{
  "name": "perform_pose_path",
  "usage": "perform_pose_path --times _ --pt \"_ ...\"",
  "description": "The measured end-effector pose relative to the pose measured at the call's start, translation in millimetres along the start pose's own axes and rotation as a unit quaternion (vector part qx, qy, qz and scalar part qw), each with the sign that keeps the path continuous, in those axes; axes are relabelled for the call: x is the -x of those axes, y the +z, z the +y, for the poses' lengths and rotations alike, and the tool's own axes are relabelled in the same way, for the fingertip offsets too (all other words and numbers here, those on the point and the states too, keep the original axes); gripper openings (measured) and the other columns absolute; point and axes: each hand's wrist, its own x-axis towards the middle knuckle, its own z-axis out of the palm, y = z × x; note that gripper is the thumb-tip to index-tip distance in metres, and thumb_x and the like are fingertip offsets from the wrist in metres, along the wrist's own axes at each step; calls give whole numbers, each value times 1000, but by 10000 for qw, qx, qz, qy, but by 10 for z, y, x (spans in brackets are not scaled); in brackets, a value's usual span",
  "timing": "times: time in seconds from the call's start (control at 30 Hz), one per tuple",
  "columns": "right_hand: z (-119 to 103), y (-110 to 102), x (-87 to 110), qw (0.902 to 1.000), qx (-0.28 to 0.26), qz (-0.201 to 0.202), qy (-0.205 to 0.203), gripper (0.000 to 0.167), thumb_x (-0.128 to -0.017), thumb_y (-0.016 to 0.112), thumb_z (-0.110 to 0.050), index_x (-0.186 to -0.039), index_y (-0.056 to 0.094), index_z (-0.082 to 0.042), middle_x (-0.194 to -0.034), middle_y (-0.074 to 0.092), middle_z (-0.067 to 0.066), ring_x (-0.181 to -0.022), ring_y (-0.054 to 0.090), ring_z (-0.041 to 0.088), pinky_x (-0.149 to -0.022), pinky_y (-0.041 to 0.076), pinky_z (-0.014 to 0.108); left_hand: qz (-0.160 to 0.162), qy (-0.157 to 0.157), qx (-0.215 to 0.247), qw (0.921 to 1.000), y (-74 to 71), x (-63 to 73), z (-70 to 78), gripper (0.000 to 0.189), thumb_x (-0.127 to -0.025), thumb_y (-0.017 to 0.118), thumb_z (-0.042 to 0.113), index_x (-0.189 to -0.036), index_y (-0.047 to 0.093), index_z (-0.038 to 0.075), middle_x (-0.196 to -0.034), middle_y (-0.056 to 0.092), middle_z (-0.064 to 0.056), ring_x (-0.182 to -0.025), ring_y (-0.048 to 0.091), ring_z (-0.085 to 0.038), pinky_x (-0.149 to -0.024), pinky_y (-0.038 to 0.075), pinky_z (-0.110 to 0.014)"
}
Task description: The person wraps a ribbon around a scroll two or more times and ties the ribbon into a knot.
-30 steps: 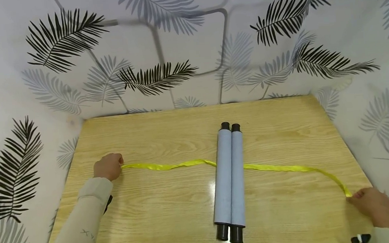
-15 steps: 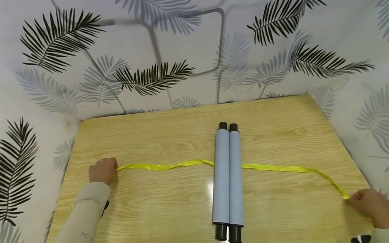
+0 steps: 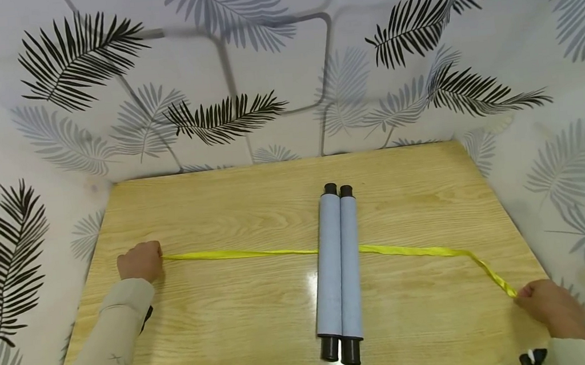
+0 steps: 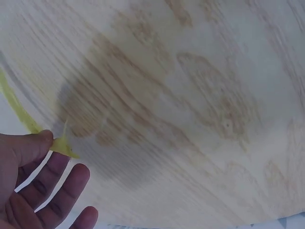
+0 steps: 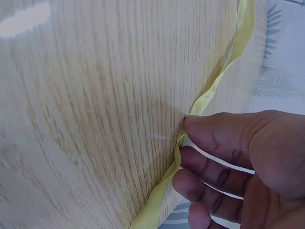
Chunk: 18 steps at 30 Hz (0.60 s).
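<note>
A yellow ribbon [image 3: 411, 251] runs across the table and passes beneath two grey-blue tubes, a left tube [image 3: 328, 265] and a right tube [image 3: 349, 264], lying side by side with black ends. My left hand [image 3: 140, 262] pinches the ribbon's left end; in the left wrist view a short tip [image 4: 63, 147] sticks out past the thumb, the other fingers loosely spread. At the table's right side my right hand [image 3: 554, 306] pinches the ribbon between thumb and fingers. In the right wrist view the ribbon [image 5: 205, 100] continues on both sides of that grip, twisted at the fingertips.
The wood-grain table [image 3: 241, 312] is bordered at the back and sides by white cloth [image 3: 288, 131] printed with black and grey leaves. Near the right sleeve a small black object [image 3: 533, 358] shows at the wrist.
My left hand has moved left, pulling the ribbon's left half from wavy to nearly straight. The right hand keeps its pinch near the same place. The whole head view has shifted slightly.
</note>
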Motion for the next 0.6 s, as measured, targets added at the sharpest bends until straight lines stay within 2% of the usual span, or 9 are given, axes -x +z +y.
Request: perform_pose_path --times 0.27,0.6 --pt "-25 5 13 10000 20 -27 18 21 -92 52 -28 -78 60 -14 -73 52 3 -76 51 25 -67 40 44 246 -59 -10 9997 -64 -43 -40 14 -95 53 5 -95 66 1 -92 70 -27 -76 67 -44 -70 50 -62" --pt "-37 -9 25 9999 49 -67 -64 25 -92 49 -27 -68 51 -19 -67 47 0 -71 49 21 -65 36 41 77 -209 35 9997 -137 -37 -113 11 -92 55 6 -91 65 1 -92 70 -26 -75 67 -43 -66 50 -59"
